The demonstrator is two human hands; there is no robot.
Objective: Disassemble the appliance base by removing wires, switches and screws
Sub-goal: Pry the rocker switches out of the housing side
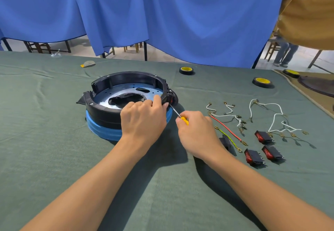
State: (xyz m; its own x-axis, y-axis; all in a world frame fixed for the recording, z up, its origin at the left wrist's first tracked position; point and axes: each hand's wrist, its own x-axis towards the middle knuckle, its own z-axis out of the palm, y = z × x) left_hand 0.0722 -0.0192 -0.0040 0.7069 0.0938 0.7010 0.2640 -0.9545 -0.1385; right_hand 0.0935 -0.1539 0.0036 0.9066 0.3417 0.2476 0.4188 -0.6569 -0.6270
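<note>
The appliance base (101,106) sits rim-up on the green-clothed worktop (54,140), left of centre, so both its open inside and its side wall are within reach. The left hand (142,116) steadies it. Its fingers (144,104) are curled over the near rim and clamped on it, probably to stop the base sliding under the tool. The right hand (197,133) has its fingers (195,116) wrapped tight round the yellow handle of the one screwdriver (184,120). The tip meets the base's right wall just beside a red part (172,101) set there (it looks like a switch not yet out). I judge the low slant suits prying more than turning a screw.

The freed parts lie to the right, well apart from the base, spread out rather than heaped:
- three red-faced switches (263,136)
- one dark piece (226,141), half hidden by the right wrist, perhaps a fourth switch
- one red wire (226,127)
- one green-yellow wire (228,138)
- several white wires (271,115), too tangled to number

No loose screws show. Three tape rolls (186,70) lie farther back.
</note>
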